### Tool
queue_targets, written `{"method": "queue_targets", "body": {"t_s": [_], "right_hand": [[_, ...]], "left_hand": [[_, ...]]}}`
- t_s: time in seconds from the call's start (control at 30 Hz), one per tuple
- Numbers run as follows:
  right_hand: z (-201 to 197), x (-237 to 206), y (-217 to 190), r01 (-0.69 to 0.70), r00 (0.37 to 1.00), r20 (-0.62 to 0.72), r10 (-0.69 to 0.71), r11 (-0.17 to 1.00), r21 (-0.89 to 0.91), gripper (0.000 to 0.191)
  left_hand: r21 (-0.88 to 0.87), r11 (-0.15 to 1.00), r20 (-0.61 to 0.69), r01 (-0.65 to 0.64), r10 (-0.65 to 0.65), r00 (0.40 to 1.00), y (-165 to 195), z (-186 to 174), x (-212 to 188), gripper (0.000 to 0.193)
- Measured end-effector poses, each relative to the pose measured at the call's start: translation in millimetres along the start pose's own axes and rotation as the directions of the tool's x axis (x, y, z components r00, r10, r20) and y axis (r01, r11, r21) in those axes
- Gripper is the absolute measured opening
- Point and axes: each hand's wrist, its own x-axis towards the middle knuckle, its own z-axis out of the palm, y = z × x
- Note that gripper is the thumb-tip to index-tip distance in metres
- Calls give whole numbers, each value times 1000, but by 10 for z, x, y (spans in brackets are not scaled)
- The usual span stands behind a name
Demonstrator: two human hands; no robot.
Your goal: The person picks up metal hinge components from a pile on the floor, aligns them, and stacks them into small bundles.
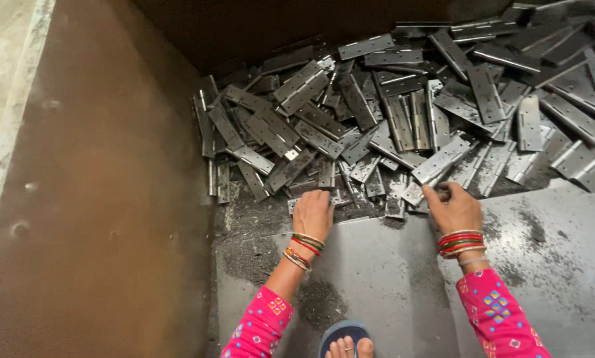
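Brown bin [98,199] heaped with steel hinges [403,113]; left hand [312,213] grip clenched on one hinge [308,199], right hand [453,207] pinching another [418,192].

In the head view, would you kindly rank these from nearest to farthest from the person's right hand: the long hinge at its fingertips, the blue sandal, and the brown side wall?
1. The long hinge, just above the right hand, at its fingertips.
2. The blue sandal, lower left of that hand, on the person's foot.
3. The brown side wall, far left, beyond the left hand.
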Motion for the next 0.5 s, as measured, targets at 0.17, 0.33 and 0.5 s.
{"method": "queue_targets", "body": {"t_s": [0.17, 0.33, 0.5], "right_hand": [[182, 370, -161, -214, 974, -110, 200, 967, -135, 68], [148, 511, -144, -207, 978, -38, 204, 974, -87, 81], [169, 529, -155, -289, 957, -28, 288, 951, -113, 76]], "left_hand": [[198, 973, -275, 120, -62, 959, -379, -166, 311, 44], [165, 922, -51, 350, -347, 937, -724, -276, 502, 49], [88, 929, -2, 359, -361, 933, -854, -307, 538, 55]]}}
